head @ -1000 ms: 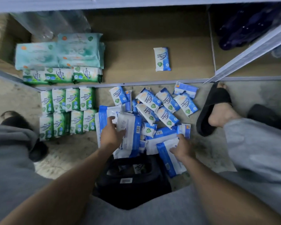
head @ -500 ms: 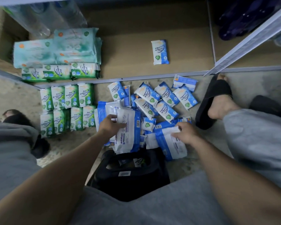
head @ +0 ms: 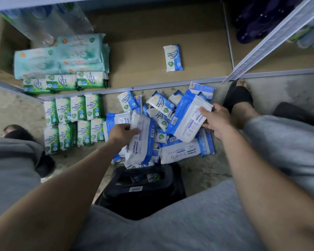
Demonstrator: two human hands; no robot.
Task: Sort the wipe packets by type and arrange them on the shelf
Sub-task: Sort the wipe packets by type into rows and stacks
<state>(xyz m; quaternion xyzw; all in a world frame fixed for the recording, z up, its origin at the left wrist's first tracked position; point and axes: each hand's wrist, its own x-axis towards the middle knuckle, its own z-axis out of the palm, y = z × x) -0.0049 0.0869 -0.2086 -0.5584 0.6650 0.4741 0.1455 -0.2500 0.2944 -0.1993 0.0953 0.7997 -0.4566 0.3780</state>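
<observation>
A heap of blue-and-white wipe packets (head: 161, 113) lies on the floor in front of the low shelf (head: 140, 69). My right hand (head: 214, 120) grips a large blue-and-white antabax packet (head: 187, 120), lifted above the heap. My left hand (head: 121, 132) holds another large antabax packet (head: 140, 142) at the heap's left side. Several green pine packets (head: 72, 120) stand in two rows on the floor to the left. On the shelf lie one small blue packet (head: 173, 57), three green packets (head: 65, 82) and pale teal packs (head: 62, 57) behind them.
A black bag (head: 141, 189) sits open between my knees with packets inside. My sandalled right foot (head: 237, 98) rests beside the heap, my left foot (head: 16, 131) at the far left. A metal shelf upright (head: 272, 38) slants at the right. Plastic-wrapped bottles (head: 43, 22) stand back left.
My right hand has lifted a large antabax packet off the heap and raised it to the right. My left hand keeps its hold on the other large packet.
</observation>
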